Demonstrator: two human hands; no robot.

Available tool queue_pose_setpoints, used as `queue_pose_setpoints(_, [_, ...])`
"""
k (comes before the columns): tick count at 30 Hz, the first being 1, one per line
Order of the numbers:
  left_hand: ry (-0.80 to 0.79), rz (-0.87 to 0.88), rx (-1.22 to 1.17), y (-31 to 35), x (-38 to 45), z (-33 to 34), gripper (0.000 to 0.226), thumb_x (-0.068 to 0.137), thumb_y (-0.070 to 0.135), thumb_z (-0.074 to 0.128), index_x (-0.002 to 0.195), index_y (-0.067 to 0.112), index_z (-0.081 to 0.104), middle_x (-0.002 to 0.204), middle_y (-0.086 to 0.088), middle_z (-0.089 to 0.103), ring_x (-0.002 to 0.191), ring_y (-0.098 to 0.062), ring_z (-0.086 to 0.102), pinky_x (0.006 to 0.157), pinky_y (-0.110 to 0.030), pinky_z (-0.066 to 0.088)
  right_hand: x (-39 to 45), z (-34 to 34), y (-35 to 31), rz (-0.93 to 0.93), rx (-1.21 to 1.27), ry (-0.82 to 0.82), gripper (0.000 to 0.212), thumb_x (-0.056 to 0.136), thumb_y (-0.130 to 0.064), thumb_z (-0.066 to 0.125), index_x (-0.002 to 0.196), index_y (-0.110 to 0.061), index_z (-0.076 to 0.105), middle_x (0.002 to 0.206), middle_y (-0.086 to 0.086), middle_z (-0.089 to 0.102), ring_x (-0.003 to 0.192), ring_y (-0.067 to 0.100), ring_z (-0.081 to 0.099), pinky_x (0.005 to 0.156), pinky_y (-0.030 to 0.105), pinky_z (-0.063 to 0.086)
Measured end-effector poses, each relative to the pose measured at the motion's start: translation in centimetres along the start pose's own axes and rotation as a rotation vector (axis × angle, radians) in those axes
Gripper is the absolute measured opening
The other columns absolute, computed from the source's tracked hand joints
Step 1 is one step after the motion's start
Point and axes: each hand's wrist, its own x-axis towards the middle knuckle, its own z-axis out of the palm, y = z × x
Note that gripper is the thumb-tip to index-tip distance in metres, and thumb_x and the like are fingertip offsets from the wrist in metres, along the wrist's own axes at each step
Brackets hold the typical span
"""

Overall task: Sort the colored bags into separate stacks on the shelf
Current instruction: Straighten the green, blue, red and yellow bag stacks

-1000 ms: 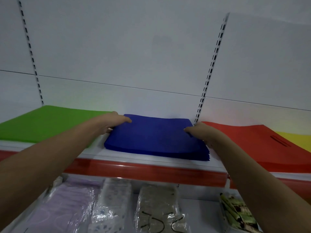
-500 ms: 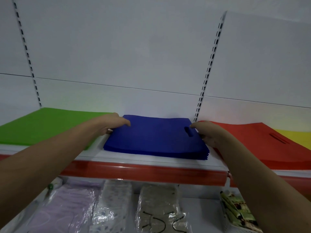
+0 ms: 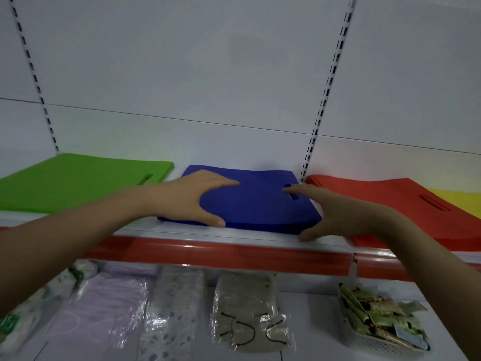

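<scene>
A stack of blue bags lies flat in the middle of the white shelf. My left hand rests on its left side, fingers stretched across the top and thumb at the front edge. My right hand is spread at the stack's right front corner, fingers reaching toward the handle slot and thumb down on the shelf. A green stack lies to the left. To the right lies a red stack, with a yellow stack behind it.
A red strip runs along the shelf's front edge. On the lower shelf lie plastic-wrapped packs and a white basket of small packets. Slotted uprights stand against the white back wall.
Both hands have come forward from the back corners of the blue stack. The left now lies flat on top, the right spreads round the right front corner. The camera has tilted.
</scene>
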Motion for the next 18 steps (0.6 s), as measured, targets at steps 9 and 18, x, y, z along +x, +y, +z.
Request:
queue_pose_setpoints(9, [0.052, 0.178, 0.127, 1.3, 2.0, 1.6, 0.071, 0.084, 0.043, 0.07, 0.146, 0.042, 0.034, 0.147, 0.019, 0.036, 0.135, 0.001, 0.028, 0.114, -0.024, 0.026, 0.2, -0.9, 0.2, 0.026, -0.301, -0.05, 0.095, 0.08, -0.031, 0.079, 0.147, -0.054, 0.016, 0.161, -0.019, 0.007, 0.148, 0.011, 0.009, 0.118, 0.046, 0.019])
queue_pose_setpoints(18, [0.033, 0.196, 0.128, 2.8, 3.4, 2.0, 0.069, 0.083, 0.046, 0.07, 0.144, 0.046, 0.036, 0.147, 0.022, 0.037, 0.134, 0.003, 0.029, 0.114, -0.027, 0.028, -0.7, -0.8, 0.3, 0.006, -0.368, 0.01, 0.093, 0.081, -0.028, 0.078, 0.15, -0.046, 0.019, 0.161, -0.018, 0.009, 0.147, 0.01, 0.011, 0.118, 0.04, 0.02])
